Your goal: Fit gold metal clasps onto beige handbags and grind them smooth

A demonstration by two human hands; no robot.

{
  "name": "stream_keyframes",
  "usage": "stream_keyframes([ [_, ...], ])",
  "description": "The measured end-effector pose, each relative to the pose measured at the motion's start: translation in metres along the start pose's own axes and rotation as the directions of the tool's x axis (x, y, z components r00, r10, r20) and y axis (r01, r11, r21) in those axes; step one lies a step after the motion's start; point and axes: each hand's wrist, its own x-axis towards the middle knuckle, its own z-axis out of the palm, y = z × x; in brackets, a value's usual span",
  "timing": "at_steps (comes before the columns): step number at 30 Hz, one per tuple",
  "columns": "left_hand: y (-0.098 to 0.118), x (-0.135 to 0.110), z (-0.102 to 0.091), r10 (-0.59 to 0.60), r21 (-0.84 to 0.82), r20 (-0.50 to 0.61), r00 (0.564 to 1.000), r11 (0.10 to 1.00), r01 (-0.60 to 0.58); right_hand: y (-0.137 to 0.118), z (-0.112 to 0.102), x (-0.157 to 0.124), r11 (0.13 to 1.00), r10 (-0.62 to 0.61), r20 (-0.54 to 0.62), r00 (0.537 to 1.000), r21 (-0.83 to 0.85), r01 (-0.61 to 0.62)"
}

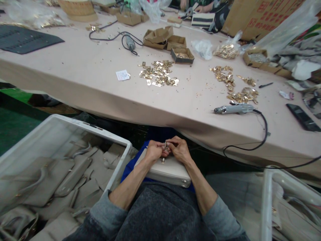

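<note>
A beige handbag (167, 172) lies across my lap, with a small gold clasp part (163, 160) on its surface. Just above it, my left hand (154, 150) and my right hand (179, 150) meet, fingers closed around a small shiny metal fitting (166, 146). The fitting looks like a little metal plate; the fingertips cover part of it. Whether it touches the bag I cannot tell.
Along the table's (190, 110) near side lies an electric screwdriver (234, 108) with a looping black cord. Gold metal plates (159, 73) are heaped farther back. Bins of beige bags stand at left (117, 169) and right (265, 201). A co-worker's hands (203, 8) show across the table.
</note>
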Motion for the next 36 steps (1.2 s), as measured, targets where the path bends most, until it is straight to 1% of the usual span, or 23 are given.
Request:
stream_keyframes([
  [10,-0.001,0.0,-0.003,-0.004,-0.013,0.029,1.0,1.0,0.004,0.0,0.001,0.001,1.0,0.003,0.021,1.0,-0.026,-0.003],
  [16,-0.002,0.0,-0.003,-0.001,0.004,0.037,0.999,1.0,0.001,0.001,0.003,0.001,0.999,0.001,0.01,1.0,-0.039,-0.001],
  [20,-0.003,0.0,-0.005,0.01,0.02,0.049,0.999,1.0,-0.011,0.002,0.004,0.002,0.997,0.0,-0.003,1.0,-0.078,0.0],
  [23,-0.005,0.001,-0.004,0.023,0.027,0.042,0.999,0.999,-0.024,0.004,0.007,0.002,0.998,0.029,-0.014,0.999,-0.054,-0.03],
  [25,-0.005,0.003,-0.003,0.028,0.029,0.018,0.999,0.999,-0.029,0.005,0.008,0.002,0.998,0.06,-0.028,0.998,-0.017,-0.061],
  [28,-0.004,0.004,-0.001,0.036,0.036,-0.021,0.999,0.999,-0.035,0.007,0.006,0.002,0.987,0.144,-0.042,0.989,0.081,-0.14],
  [29,-0.004,0.004,-0.001,0.039,0.038,-0.027,0.999,0.999,-0.038,0.006,0.004,0.002,0.974,0.185,-0.014,0.983,0.138,-0.181],
  [30,-0.003,0.003,-0.001,0.042,0.043,-0.024,0.999,0.998,-0.041,0.005,0.001,0.002,0.955,0.222,0.037,0.974,0.195,-0.225],
  [32,-0.003,0.002,-0.002,0.056,0.062,-0.001,0.998,0.997,-0.056,0.002,-0.005,0.003,0.915,0.258,0.169,0.951,0.273,-0.297],
  [34,-0.002,0.0,-0.003,0.083,0.095,0.026,0.996,0.992,-0.085,-0.001,-0.011,0.005,0.9,0.246,0.268,0.931,0.293,-0.322],
  [36,-0.003,-0.002,-0.005,0.109,0.134,0.037,0.993,0.985,-0.113,-0.004,-0.015,0.006,0.903,0.225,0.314,0.923,0.289,-0.318],
])
